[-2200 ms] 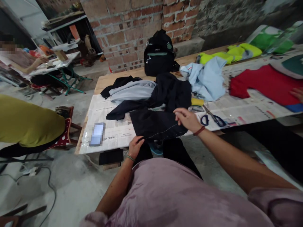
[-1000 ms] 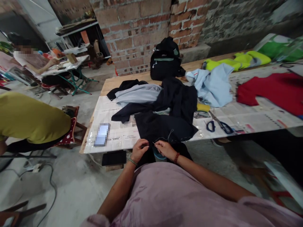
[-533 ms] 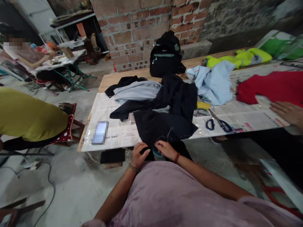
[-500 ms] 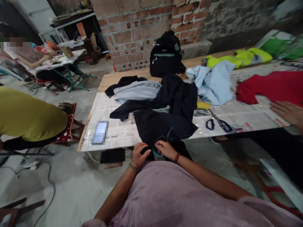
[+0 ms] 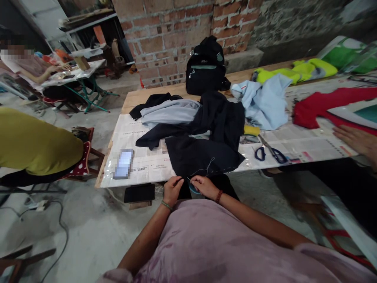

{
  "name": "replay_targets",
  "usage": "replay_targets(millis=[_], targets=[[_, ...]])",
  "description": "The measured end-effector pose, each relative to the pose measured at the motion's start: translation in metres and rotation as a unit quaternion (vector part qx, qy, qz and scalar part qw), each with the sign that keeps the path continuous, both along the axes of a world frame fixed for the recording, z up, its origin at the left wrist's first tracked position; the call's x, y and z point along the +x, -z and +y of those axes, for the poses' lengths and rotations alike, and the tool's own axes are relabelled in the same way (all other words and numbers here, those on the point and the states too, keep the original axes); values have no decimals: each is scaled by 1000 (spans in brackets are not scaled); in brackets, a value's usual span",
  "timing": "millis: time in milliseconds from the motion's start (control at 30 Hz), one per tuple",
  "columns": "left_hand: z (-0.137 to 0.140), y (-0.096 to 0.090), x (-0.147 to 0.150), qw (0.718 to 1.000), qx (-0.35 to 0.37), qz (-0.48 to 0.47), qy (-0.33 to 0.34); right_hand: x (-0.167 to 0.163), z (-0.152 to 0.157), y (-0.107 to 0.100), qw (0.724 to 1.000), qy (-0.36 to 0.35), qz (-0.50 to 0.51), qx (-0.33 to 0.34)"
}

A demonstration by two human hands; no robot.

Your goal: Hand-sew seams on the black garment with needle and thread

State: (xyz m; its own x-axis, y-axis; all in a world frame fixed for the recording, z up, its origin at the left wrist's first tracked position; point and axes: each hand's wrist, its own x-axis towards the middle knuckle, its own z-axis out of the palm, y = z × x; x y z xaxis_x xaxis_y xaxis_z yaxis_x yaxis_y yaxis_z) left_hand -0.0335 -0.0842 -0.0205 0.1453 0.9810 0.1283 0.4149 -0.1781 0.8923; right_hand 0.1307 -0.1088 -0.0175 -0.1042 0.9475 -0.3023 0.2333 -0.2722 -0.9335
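Observation:
A piece of dark cloth [image 5: 203,155] lies over the table's front edge, with pale stitches along its near hem. My left hand [image 5: 173,189] is closed, its thumb and fingers pinching the cloth's left end at the edge. In my right hand [image 5: 206,186], thumb and forefinger pinch a thin sewing needle [image 5: 189,179] that points toward the left hand. A loose light thread [image 5: 209,165] curls over the cloth just above the right hand. Part of a blue round thing [image 5: 194,190] shows below the right hand; its kind is hidden.
Blue-handled scissors [image 5: 272,151] lie right of the cloth, and a phone [image 5: 123,164] lies left on the newspaper-covered table [image 5: 141,157]. Behind are heaped garments [image 5: 173,112] and a black backpack [image 5: 205,68]. Another person's hand [image 5: 352,137] rests by red cloth [image 5: 312,108] at right.
My left hand's fingers have closed from spread to a pinch on the cloth. The needle now shows in my right fingers. At right, the red cloth has been partly folded back, showing a pale and green area.

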Motion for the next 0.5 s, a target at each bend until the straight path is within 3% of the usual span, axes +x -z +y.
replay_targets(millis=[200, 500], targets=[[4, -6, 4, 993, -103, -48, -40, -6, 3, 3, 998, -26, -24, 54], [2, -2, 4, 998, -60, -26, -27, -8, 2, 1, 998, -24, -30, 55]])
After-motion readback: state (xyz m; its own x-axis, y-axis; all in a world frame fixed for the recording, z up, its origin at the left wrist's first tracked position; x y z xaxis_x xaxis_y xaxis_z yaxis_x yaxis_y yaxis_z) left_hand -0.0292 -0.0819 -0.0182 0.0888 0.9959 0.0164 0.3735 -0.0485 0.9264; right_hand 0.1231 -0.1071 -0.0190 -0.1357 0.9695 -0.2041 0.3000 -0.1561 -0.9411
